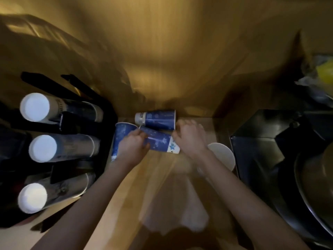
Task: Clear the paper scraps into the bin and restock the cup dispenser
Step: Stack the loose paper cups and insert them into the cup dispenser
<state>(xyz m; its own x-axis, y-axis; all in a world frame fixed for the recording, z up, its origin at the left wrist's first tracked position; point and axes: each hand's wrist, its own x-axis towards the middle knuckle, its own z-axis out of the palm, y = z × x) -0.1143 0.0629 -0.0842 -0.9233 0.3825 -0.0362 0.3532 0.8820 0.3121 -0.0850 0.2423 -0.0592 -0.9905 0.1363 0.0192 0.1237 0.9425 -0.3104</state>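
Left hand [134, 144] closed around the near end of a blue paper cup stack [159, 141], lying on its side across the wooden bench [126, 186]. Right hand [191, 136] at the far end of the same stack, fingers curled and blurred; grip on the stack cannot be confirmed. Second blue cup stack [156, 119] on its side just behind, touching or nearly touching the held one. Third blue cup [119, 139] tilted at the left, partly hidden by the left hand. White cup [223, 156] just right of the right wrist, opening facing up. Black cup dispenser [59, 147] at the left bench edge, three tubes loaded with cups, white bases facing the camera. Pale translucent sheet [173, 201], blurred, on the bench between the forearms; material not identifiable. Dark bin [261, 141] at the right, beside the bench.
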